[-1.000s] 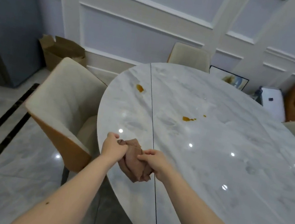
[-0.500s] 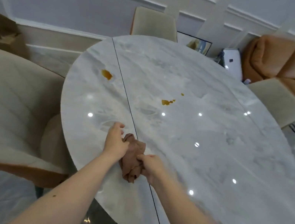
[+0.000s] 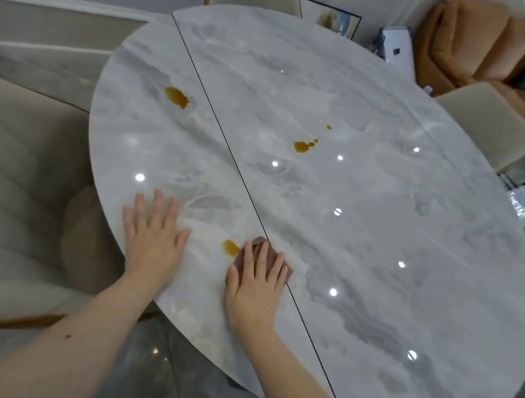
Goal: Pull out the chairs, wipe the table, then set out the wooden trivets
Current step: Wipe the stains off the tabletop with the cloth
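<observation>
Both hands are flat on the bench (image 3: 372,217) near its front edge. The right hand (image 3: 255,284) presses the cloth (image 3: 260,245) down right beside the seam (image 3: 228,148) – fingers straight and slightly apart, not gripping. An orange spill (image 3: 231,248) sits just left of the cloth, touching it or nearly. The left hand (image 3: 154,236) lies palm down further left of the seam, fingers spread on bare marble. Two more spills – one (image 3: 176,97) left of the seam, one (image 3: 303,146) right of it – sit further back. Chairs (image 3: 12,191) stand around the bench
</observation>
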The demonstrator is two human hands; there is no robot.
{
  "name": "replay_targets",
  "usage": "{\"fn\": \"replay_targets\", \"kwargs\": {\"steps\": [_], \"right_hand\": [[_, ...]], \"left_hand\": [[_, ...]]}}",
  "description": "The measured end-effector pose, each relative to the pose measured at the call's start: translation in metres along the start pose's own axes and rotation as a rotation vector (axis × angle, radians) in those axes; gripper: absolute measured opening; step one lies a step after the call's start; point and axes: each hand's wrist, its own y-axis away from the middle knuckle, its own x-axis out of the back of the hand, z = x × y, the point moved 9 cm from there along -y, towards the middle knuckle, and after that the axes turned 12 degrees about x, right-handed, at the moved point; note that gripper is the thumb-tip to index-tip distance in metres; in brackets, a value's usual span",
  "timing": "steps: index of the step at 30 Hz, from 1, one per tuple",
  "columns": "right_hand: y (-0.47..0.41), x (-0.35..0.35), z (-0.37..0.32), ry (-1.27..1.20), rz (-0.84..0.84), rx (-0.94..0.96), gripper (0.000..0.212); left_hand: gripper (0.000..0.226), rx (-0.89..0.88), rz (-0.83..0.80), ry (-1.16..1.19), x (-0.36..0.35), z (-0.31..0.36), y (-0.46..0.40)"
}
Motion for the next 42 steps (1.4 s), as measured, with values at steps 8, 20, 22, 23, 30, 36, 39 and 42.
{"fn": "replay_targets", "kwargs": {"steps": [8,20,22,23,30,36,39,42], "right_hand": [[-0.081,-0.009,-0.023,0.058,0.003,0.109,0.073],[-0.045,0.007,0.016,0.03,-0.053,0.421,0.058],[-0.073,0.007,0.021,0.041,-0.047,0.292,0.064],[-0.086,0.005,0.016,0.045,-0.041,0.25,0.063],[-0.04,-0.009,-0.048,0.031,-0.071,0.534,0.054],[-0.051,0.002,0.001,0.057,-0.085,0.439,0.059],[-0.084,-0.006,-0.04,0.045,-0.04,0.353,0.067],[-0.065,-0.019,-0.074,0.045,-0.045,0.426,0.062]], "left_hand": [[0.067,0.059,0.071,-0.013,-0.006,-0.01,-0.005],[0.058,0.069,0.064,-0.033,-0.007,-0.011,-0.005],[0.058,0.07,0.068,-0.041,-0.007,-0.011,-0.005],[0.058,0.07,0.07,-0.044,-0.008,-0.011,-0.005],[0.056,0.077,0.075,0.081,-0.001,-0.014,-0.005],[0.057,0.085,0.084,0.189,0.001,-0.019,-0.006],[0.057,0.088,0.102,0.236,0.004,-0.02,-0.007],[0.054,0.089,0.1,0.322,0.007,-0.022,-0.008]]}}
